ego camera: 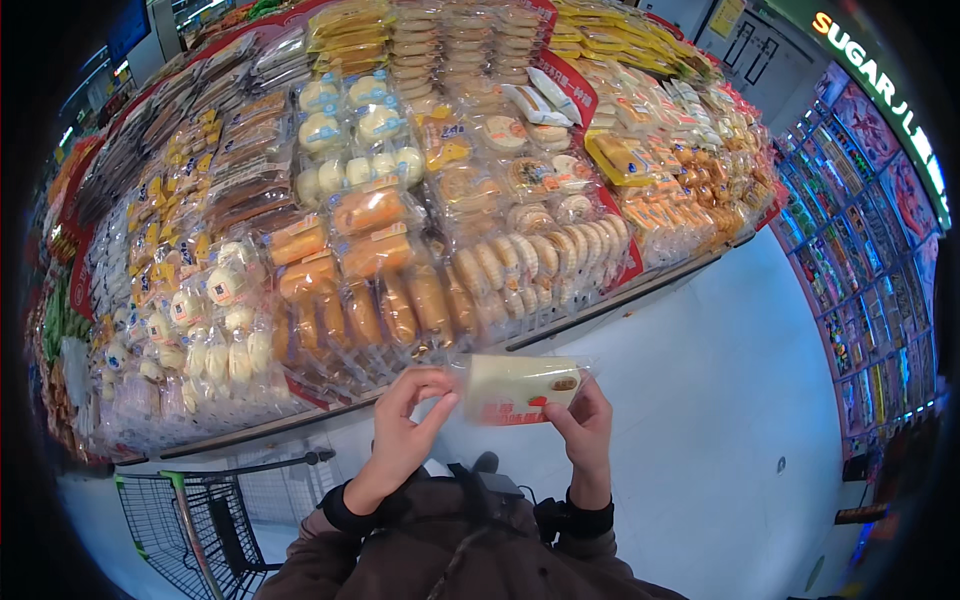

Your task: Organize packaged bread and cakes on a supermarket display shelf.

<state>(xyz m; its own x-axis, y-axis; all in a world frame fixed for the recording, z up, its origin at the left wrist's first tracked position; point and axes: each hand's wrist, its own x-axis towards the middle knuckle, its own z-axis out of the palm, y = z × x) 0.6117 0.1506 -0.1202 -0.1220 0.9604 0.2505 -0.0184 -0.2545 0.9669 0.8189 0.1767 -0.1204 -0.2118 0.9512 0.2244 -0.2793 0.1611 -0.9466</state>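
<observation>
A cream-coloured packaged cake (517, 379) in clear plastic wrap, with a strawberry picture and red writing, is held level in front of my body. My right hand (585, 420) grips its right end, with the thumb over the front face. At the opposite end, my left hand (416, 416) pinches the edge of the clear wrap between thumb and fingers. Just beyond the hands, a large display (360, 315) holds rows of wrapped breads, buns and round flat pastries.
A wire shopping cart (187, 517) with green corner parts stands at the lower left. The display's dark front edge (615, 304) runs between the goods and the pale floor (697, 420). On the far right are tall shelves (862, 247) of small packaged goods.
</observation>
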